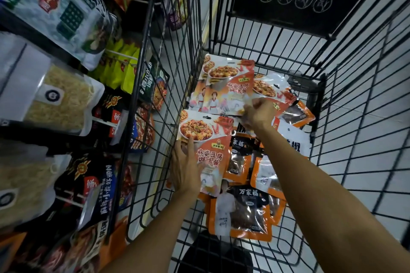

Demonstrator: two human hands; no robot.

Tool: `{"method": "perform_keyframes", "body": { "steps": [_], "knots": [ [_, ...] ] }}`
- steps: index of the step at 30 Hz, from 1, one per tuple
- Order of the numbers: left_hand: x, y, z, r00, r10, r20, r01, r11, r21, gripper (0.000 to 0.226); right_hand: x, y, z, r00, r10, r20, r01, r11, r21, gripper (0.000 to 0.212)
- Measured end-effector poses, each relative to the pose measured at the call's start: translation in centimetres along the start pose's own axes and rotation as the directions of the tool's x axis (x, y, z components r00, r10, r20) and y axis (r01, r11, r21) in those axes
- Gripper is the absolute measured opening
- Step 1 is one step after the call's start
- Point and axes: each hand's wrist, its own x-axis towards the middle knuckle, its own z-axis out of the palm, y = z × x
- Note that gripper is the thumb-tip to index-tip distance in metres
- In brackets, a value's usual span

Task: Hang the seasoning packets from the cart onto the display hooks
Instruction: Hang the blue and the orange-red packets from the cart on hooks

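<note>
At the far left the shelf display carries hanging packets point(66, 99) of noodles and sauces on white display hooks point(125, 56), just beyond the wire wall of the cart point(155, 95). Inside the cart, against that wall, the left hand point(185, 168) lies on the near mapo tofu packet point(199, 137). Its fingers point(190, 144) are straight and spread across the printed face rather than curled round it; whether the thumb is tucked under the edge cannot be told. Further in and to the right, the right hand point(258, 113) has its fingers curled and clamped on the lower edge of a bundle of matching packets point(224, 84), which fan out slightly at the top. Below and right of both hands, loose orange-and-black packets point(244, 213) and a white packet point(292, 139) lie on the cart floor. The main risk probably lies in the bundle: pinched at one edge only, the slick pouches could slide apart and drop back when lifted, or snag the wire wall on the way to the shelf. The left hand's flat contact gives little hold, so the near packet may slip if lifted that way. Fanned hang holes could also miss a hook.
</note>
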Motion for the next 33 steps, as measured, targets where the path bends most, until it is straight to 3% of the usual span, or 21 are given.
{"method": "perform_keyframes", "body": {
  "steps": [2,8,15,18,24,29,33],
  "knots": [
    [0.0,0.0,-0.2,1.0,-0.006,-0.002,0.006,1.0,-0.002,0.089,-0.8,1.1,-2.4,1.0,0.029,-0.003,-0.029,1.0,0.0,0.01],
    [-0.5,0.6,-0.6,0.998,-0.063,0.021,0.063,0.998,-0.001,0.089,-6.0,4.7,-7.3,0.983,0.179,-0.033,-0.175,0.98,0.093,0.008],
    [-0.6,0.8,-1.5,0.998,-0.048,0.046,0.048,0.999,-0.009,0.083,-15.6,10.4,-9.8,0.966,0.254,-0.043,-0.256,0.963,-0.078,0.008],
    [-0.9,0.6,-1.6,0.999,-0.053,0.009,0.054,0.998,-0.025,0.072,-17.3,11.9,-9.8,0.924,0.383,-0.004,-0.381,0.917,-0.118,0.014],
    [-0.9,1.1,-1.1,0.989,-0.145,0.016,0.146,0.988,-0.05,0.075,-15.0,10.5,-8.4,0.952,0.299,-0.071,-0.306,0.94,-0.153,0.037],
    [-1.4,2.3,-0.8,0.988,-0.148,0.04,0.151,0.985,-0.086,0.079,-12.9,10.1,-6.8,0.932,0.358,-0.059,-0.363,0.913,-0.188,0.063],
    [-1.2,2.3,-1.2,0.984,-0.173,0.042,0.178,0.971,-0.157,0.09,-12.8,10.2,-6.9,0.912,0.407,-0.049,-0.409,0.898,-0.162,0.059]
  ]
}}
